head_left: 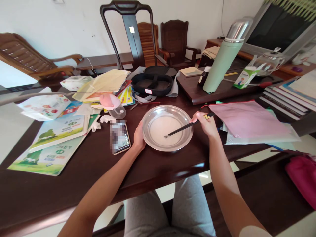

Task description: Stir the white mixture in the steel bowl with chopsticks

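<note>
Right hand (204,123), at 3 o'clock of the metal bowl (170,147), its fingers closed round a pair of black chopsticks (186,126) with gold bands; these slant across the rim, their tips in the whitish liquid (159,126) a little below its middle. A dark spot (166,136) at the tips is too small to identify. Left hand (139,136), between 8 and 9 o'clock, grips the bowl by its outer side. Edges and room, the bowl being the dial's centre: at 6 o'clock a broad strip of dark table (163,166) separates bowl from near edge, with the person's legs (145,214) below. Toward 9 o'clock the phone (125,142) lies just beside the left wrist; near 10 o'clock is a pink-topped clear container (112,104). At 11 o'clock a black case (151,84) sits beyond a narrow gap. At 3 o'clock, past the right hand, a pink pouch (247,118) bounds the room; between 1 and 2 o'clock a pale green flask (222,64) stands well apart.
</note>
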Demonstrator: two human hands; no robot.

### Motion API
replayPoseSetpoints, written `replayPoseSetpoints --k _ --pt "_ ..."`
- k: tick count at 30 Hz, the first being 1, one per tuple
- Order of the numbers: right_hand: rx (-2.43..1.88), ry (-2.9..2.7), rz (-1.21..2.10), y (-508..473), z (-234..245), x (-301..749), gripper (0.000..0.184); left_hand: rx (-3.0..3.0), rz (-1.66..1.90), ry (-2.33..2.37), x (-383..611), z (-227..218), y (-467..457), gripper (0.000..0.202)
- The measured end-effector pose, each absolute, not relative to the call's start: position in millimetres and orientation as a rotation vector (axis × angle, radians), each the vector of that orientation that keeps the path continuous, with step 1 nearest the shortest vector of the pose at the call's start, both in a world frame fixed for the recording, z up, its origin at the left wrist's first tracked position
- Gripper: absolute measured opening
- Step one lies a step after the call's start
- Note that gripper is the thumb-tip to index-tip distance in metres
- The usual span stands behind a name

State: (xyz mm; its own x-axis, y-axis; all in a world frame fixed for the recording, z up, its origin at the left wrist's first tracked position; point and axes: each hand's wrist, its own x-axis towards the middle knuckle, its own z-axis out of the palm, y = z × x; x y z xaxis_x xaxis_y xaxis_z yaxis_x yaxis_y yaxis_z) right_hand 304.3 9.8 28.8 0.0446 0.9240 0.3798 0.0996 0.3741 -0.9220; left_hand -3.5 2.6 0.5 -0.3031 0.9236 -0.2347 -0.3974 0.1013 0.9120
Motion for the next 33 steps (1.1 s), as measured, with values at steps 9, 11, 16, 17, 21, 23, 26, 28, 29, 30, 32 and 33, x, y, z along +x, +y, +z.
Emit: replayPoseSetpoints --k 9,11,16,17,21,23,26,28,29,30,32,33 --pt "-1.101 -1.233 0.677 12.7 29.5 307.0 0.065 0.617 1.485 1.174 -2.1 2.9 1.5 0.027" --pt "-1.088 -1.252 0.714 11.9 29.4 307.2 0.066 0.621 1.48 1.172 -2.2 2.8 1.4 0.03" --pt "-1.037 -1.451 0.827 8.3 31.6 300.1 0.062 0.579 1.476 1.19 -2.4 3.1 1.4 0.03" --pt "-1.045 -1.444 0.806 8.6 31.6 300.1 0.06 0.572 1.477 1.193 -2.4 3.1 1.4 0.03" --pt "-1.076 -1.27 0.667 12.4 28.9 306.3 0.061 0.596 1.497 1.193 -2.5 2.4 1.7 0.029" --pt "-1.062 -1.221 0.659 12.8 28.0 308.8 0.063 0.601 1.496 1.197 -2.6 2.2 1.8 0.03" --pt "-1.039 -1.33 0.764 10.3 29.0 306.2 0.063 0.59 1.488 1.202 -2.6 2.5 1.6 0.03" --pt "-1.023 -1.435 0.836 8.5 30.6 302.1 0.061 0.596 1.486 1.189 -2.4 2.8 1.3 0.029" --pt "-1.019 -1.462 0.848 8.2 31.2 300.5 0.06 0.602 1.486 1.18 -2.2 2.9 1.1 0.029" --pt "-1.022 -1.464 0.84 8.4 31.6 299.6 0.059 0.606 1.486 1.169 -2.1 2.8 1.1 0.029" --pt "-1.053 -1.405 0.778 10.1 31.4 300.4 0.059 0.614 1.489 1.148 -1.9 2.4 1.2 0.03" --pt "-1.074 -1.357 0.737 11.2 30.9 301.9 0.06 0.618 1.492 1.145 -1.9 2.2 1.4 0.031"
